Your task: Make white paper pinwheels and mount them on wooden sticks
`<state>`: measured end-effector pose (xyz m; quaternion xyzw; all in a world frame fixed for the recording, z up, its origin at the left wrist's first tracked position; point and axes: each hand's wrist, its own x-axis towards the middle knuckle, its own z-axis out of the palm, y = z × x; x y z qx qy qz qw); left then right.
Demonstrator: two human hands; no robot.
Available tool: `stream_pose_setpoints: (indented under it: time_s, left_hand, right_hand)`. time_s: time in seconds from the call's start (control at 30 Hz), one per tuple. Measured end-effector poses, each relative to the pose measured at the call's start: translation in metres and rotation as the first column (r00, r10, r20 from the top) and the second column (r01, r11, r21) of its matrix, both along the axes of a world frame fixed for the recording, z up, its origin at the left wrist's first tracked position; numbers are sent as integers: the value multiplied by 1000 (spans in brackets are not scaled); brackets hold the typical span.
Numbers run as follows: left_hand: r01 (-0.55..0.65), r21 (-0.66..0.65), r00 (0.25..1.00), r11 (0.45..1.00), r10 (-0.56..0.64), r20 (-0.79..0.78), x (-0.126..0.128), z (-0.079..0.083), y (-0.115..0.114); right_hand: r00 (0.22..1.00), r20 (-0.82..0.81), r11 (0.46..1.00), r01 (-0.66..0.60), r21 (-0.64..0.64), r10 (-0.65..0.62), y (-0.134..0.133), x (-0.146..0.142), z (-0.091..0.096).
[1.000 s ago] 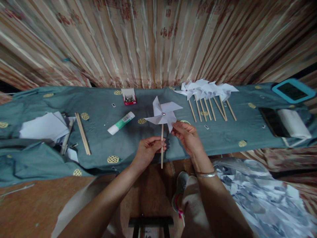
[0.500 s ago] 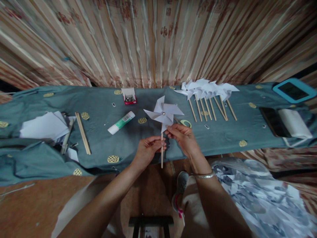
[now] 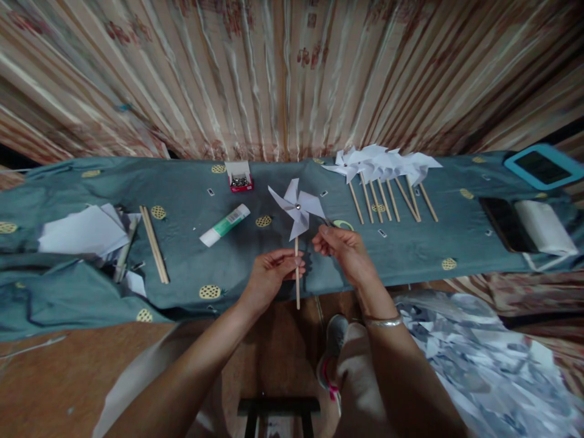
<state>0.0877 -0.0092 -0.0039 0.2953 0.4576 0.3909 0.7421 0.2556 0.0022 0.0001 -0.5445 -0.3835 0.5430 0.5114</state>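
Note:
A white paper pinwheel point(image 3: 305, 204) with a shiny pin head at its centre stands upright on a thin wooden stick point(image 3: 297, 292). My left hand point(image 3: 276, 271) is closed round the stick below the blades. Just right of the pinwheel is my right hand point(image 3: 342, 248), its fingers curled together near a blade's tip and apart from the stick; nothing shows in them. Partly hidden behind that hand lies a pale green loop point(image 3: 343, 225), apparently a scissors handle.
Several finished pinwheels point(image 3: 387, 164) lie in a row at the back right. A red box of pins point(image 3: 240, 181), a glue stick point(image 3: 225, 225), loose sticks point(image 3: 154, 243) and paper sheets point(image 3: 84, 231) are leftward. A phone point(image 3: 506, 225) and blue-framed device point(image 3: 542, 166) lie right.
My right hand has let go of the lower blade and moved a little right. The blades have turned on their pin, while my left hand keeps hold of the stick.

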Motion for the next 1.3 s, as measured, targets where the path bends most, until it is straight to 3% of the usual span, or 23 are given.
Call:
stream_pose_setpoints:
  time_s: [0.13,0.23,0.33,0.5,0.67,1.3]
  left_hand:
    - [16,-26,1000,1000,-15,17,-2,0,1]
    - [55,-43,998,998,-54,31,-2,2,1]
    - [114,-59,993,992,-112,42,-1,3,0]
    - [183,-73,982,980,-179,56,0,3,-4]
    - [206,-82,977,975,-201,66,1,1,-7]
    - [191,-71,981,979,-188,36,4,-2,-8]
  right_hand:
    - [989,43,989,136,51,-139,3,14,1]
    - [945,58,944,315,95,-322,7,20,-3]
    - [919,30,916,388,101,-393,10,22,-8]
    - [931,-146,940,340,15,-334,10,19,-7]
    - [926,-268,959,282,16,-268,9,17,-1]
    - [906,-347,967,253,-17,-243,6,14,0]
